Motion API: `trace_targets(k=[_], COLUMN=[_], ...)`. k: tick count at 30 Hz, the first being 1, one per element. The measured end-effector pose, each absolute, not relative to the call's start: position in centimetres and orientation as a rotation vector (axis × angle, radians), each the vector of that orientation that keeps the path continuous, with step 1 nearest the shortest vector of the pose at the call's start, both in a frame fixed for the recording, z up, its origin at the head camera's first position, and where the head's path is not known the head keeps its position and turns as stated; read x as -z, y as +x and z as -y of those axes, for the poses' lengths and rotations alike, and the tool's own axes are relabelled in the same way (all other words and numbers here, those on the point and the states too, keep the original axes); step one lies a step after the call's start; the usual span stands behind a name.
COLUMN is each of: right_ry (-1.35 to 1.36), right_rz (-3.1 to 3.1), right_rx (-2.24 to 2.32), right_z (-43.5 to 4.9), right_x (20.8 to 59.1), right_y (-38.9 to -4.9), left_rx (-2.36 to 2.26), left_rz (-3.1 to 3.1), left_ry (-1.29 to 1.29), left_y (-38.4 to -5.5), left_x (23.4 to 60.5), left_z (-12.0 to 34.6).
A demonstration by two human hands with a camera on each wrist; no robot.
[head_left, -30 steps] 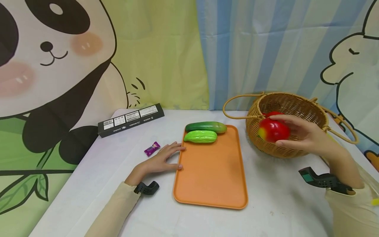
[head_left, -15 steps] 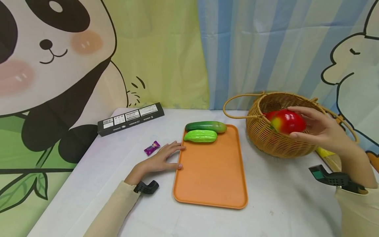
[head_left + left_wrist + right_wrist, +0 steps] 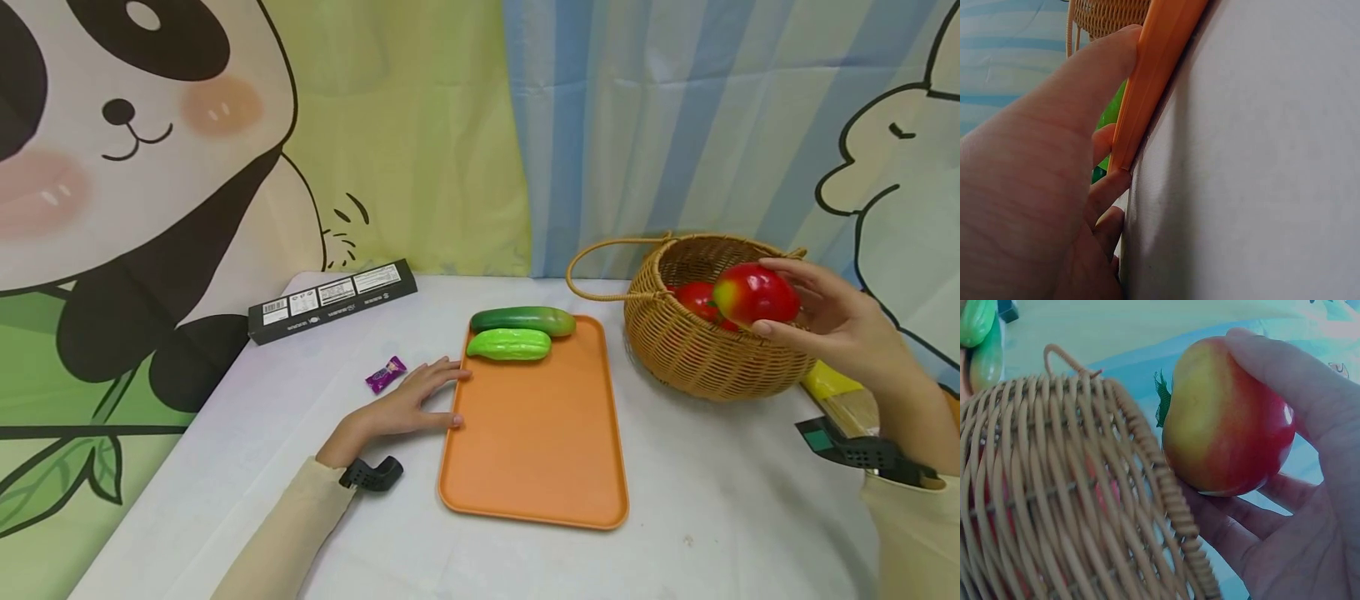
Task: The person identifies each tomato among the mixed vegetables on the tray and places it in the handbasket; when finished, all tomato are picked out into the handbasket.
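My right hand [image 3: 847, 325] holds a red apple with a yellow end [image 3: 756, 293] over the near right rim of a wicker basket [image 3: 712, 358]. In the right wrist view the thumb lies across the top of the apple [image 3: 1229, 419], the other fingers are beneath it, and a green tuft shows at its stem end. Other red fruit [image 3: 697, 298] sits inside the basket. My left hand [image 3: 408, 406] touches the left edge of an orange tray [image 3: 536, 450] with fingers extended. On the tray's far end lie a dark green cucumber [image 3: 517, 320] and a bright green, bumpy vegetable [image 3: 510, 344].
A purple wrapped candy [image 3: 386, 375] lies beyond my left hand. Farther back, a long black box [image 3: 332, 302] stands near the curtain. A yellow-topped packet [image 3: 836, 392] lies behind my right wrist, beside the basket. The basket's handle [image 3: 607, 243] sticks out leftward.
My right hand has carried the apple rightward and slightly up along the basket's rim, uncovering more of the red fruit inside. The left hand and tray have stayed put.
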State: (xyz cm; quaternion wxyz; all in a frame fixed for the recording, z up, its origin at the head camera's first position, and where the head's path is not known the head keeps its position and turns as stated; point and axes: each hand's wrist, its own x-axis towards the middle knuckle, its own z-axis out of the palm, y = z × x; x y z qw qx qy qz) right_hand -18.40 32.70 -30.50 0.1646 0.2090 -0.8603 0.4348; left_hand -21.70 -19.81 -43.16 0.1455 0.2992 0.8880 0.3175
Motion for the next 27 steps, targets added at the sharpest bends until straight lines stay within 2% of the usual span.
trace_targets(k=[27], right_ry=[0.477], right_rz=[2.799], right_rx=[-0.916], right_z=[-34.9], right_x=[30.1], right_y=[-21.2], left_rx=[-0.907], left_rz=[-2.559], left_ry=[0.839], left_y=[-21.8], left_x=[43.2], left_z=[19.8])
